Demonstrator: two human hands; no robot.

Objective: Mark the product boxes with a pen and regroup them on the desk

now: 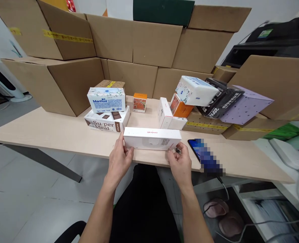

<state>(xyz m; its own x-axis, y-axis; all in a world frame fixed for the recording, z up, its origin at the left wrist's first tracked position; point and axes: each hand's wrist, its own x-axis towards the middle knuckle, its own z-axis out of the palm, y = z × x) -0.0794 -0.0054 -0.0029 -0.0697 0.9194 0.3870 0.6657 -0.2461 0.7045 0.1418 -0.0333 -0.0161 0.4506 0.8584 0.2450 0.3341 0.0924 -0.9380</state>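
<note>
A flat white power bank box (151,138) lies at the near edge of the light wooden table (50,130). My left hand (119,160) grips its left end and my right hand (180,163) grips its right end. Just behind it stand a white upright box (164,113) and a Su-per Meal box (107,119) with a Manhua tissue pack (106,99) on top. A small orange box (139,102) stands farther back.
A phone (205,155) lies right of my right hand, cable hanging off the edge. Stacked cardboard boxes (139,47) wall the back. At right: a tissue pack (196,90), an orange box (179,107), black packet (220,99), purple box (245,104).
</note>
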